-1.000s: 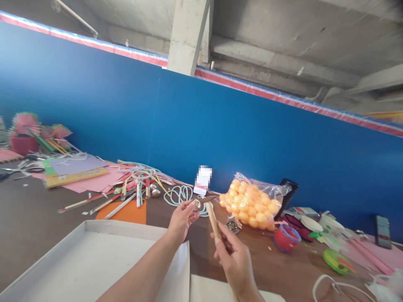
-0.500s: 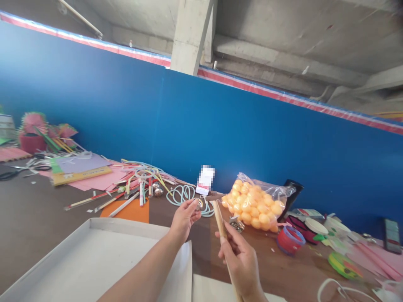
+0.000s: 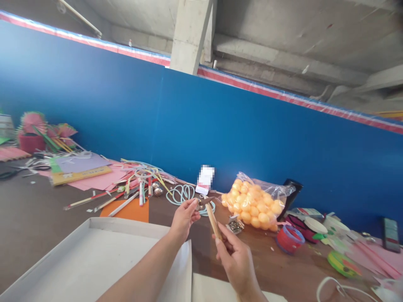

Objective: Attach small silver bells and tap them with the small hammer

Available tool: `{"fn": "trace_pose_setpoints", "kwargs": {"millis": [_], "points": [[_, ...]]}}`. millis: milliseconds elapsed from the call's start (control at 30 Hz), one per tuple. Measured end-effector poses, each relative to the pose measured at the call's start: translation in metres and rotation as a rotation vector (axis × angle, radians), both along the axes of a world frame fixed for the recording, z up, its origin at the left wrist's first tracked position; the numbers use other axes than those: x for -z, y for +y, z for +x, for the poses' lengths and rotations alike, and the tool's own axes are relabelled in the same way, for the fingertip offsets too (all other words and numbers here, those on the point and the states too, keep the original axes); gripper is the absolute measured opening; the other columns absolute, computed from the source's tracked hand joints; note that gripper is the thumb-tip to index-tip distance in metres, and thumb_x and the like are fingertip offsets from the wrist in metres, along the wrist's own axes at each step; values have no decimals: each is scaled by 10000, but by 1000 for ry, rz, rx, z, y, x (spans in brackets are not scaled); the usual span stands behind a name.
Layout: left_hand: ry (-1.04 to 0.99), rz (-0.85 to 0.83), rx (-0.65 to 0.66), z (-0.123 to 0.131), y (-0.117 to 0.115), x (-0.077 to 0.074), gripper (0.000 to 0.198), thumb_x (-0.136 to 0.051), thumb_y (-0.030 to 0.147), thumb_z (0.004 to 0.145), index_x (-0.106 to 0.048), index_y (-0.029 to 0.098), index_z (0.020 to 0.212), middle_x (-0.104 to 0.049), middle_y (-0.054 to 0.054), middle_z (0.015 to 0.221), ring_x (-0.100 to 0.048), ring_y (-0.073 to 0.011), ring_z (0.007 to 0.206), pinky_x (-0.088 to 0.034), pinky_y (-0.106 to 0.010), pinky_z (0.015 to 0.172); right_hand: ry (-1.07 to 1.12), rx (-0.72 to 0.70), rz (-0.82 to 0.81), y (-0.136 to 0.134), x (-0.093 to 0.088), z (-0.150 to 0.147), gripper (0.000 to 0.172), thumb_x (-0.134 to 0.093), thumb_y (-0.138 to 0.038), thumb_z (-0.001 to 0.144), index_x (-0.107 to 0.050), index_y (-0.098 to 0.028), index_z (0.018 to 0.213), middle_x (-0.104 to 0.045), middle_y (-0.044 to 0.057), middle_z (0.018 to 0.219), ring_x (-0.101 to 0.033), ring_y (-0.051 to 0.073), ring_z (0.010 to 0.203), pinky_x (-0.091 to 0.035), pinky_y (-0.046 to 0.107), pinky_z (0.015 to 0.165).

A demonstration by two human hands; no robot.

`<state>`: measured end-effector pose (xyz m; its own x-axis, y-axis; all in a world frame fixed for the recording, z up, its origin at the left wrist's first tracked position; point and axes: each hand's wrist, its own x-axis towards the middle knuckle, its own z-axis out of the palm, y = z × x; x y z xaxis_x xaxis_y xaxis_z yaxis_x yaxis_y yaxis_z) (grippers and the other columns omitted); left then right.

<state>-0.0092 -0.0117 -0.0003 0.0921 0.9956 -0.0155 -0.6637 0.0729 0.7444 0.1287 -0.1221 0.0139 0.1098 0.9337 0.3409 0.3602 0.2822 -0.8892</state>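
Observation:
My left hand [image 3: 185, 221] is closed in a pinch on a small shiny metal ball [image 3: 198, 205], which looks like a bell and is partly covered by the fingertips. A small hammer [image 3: 213, 221] with a pale wooden handle and dark, tapered head is in my right hand [image 3: 234, 256], fingers wrapped round the handle. Its head [image 3: 208, 200] is right at the metal ball; I cannot tell whether they touch. Behind both hands lies a coil of pale blue cord [image 3: 181, 194]. Small metal pieces [image 3: 236, 226] in clear plastic sit just beyond my right hand.
A white shallow tray [image 3: 94, 251] fills the near left. Beyond it lie orange sheet [image 3: 134, 211], several sticks and shiny balls [image 3: 158, 190]. A clear bag of orange balls [image 3: 253, 203] stands against the blue partition [image 3: 252, 126]. Red-and-blue roll [image 3: 290, 239] and phone [image 3: 391, 235] are right.
My right hand has shifted slightly left, bringing the hammer's head leftward to the metal ball. My left hand has stayed almost still, with the ball in its fingertips.

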Motion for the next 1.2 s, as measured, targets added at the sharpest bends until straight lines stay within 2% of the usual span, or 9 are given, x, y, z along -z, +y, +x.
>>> {"fn": "trace_pose_setpoints", "kwargs": {"millis": [200,367,533,700,867,967,1100,1200], "points": [[0,4,-13,0,1,1,318,-695,363,657,-625,146,879,-592,-19,731,-543,-54,544,-474,-172,522,20,43,14,0,-1,0,471,-555,-390,782,-529,-178,1201,-689,74,872,-555,122,503,-492,221,462],[7,-21,-18,1,2,1,322,-706,339,648,-623,137,884,-598,-24,703,-541,-57,521,-474,-175,510,-29,3,5,1,-1,1,441,-560,-373,780,-552,-187,1180,-688,70,872,-566,123,507,-495,216,465],[10,-7,-18,0,1,1,313,-696,349,659,-625,144,885,-607,-29,736,-550,-58,536,-477,-177,519,15,64,12,0,-1,1,467,-552,-385,784,-530,-180,1203,-689,69,838,-550,117,487,-491,213,444],[22,-15,-13,1,2,1,315,-689,348,668,-617,139,892,-598,-25,710,-550,-60,529,-478,-177,514,-11,-13,-24,-1,-5,0,444,-575,-373,770,-559,-187,1173,-686,71,864,-558,121,502,-497,220,474],[5,-9,-5,0,1,0,288,-655,379,696,-605,140,848,-602,-35,735,-568,-73,562,-471,-170,490,95,99,-44,4,-4,7,482,-554,-391,776,-509,-171,1203,-673,93,890,-543,109,472,-444,199,367],[-14,-15,20,-1,-1,-2,272,-645,367,709,-596,150,865,-602,-26,742,-580,-78,575,-479,-174,493,137,97,-153,11,2,13,473,-542,-395,767,-508,-167,1180,-665,85,875,-546,105,435,-421,192,317],[-58,-13,29,-1,-3,-5,258,-644,345,718,-585,149,875,-606,-29,748,-592,-83,589,-487,-170,486,170,16,-373,19,10,17,339,-518,-334,758,-583,-156,1039,-663,53,764,-537,96,376,-380,172,279],[-83,-29,35,-1,-4,-7,244,-644,337,721,-576,148,860,-607,-27,739,-591,-83,579,-486,-167,474,213,-58,-455,19,13,17,299,-518,-326,757,-604,-149,983,-666,63,773,-549,93,386,-374,157,279]]}}
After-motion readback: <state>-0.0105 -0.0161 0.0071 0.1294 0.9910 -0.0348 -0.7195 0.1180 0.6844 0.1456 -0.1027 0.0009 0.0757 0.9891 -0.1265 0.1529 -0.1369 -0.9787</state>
